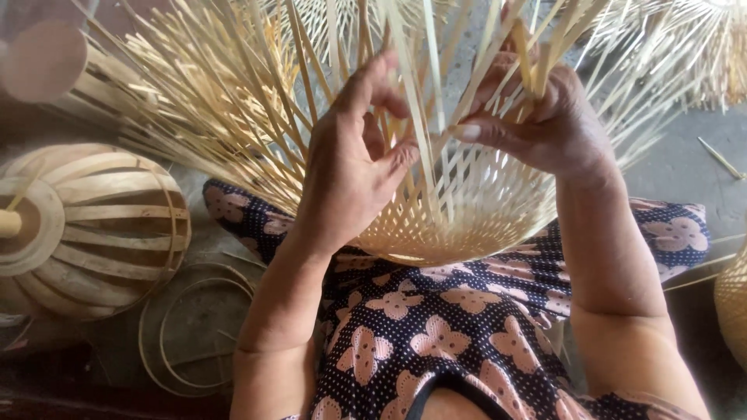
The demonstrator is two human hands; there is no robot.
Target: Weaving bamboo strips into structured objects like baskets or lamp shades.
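A half-woven bamboo basket rests on my lap, its woven bowl toward me and long loose strips fanning up and away. My left hand presses against the basket's left side, fingers curled around upright strips with the thumb on one. At the upper right rim, my right hand pinches a few strips between thumb and fingers. Both hands sit among the unwoven strips, close together.
A round bamboo-slat frame with a wooden hub lies at the left. Thin bamboo hoops rest on the floor beside it. Another woven piece shows at the right edge, and more splayed strips at top right.
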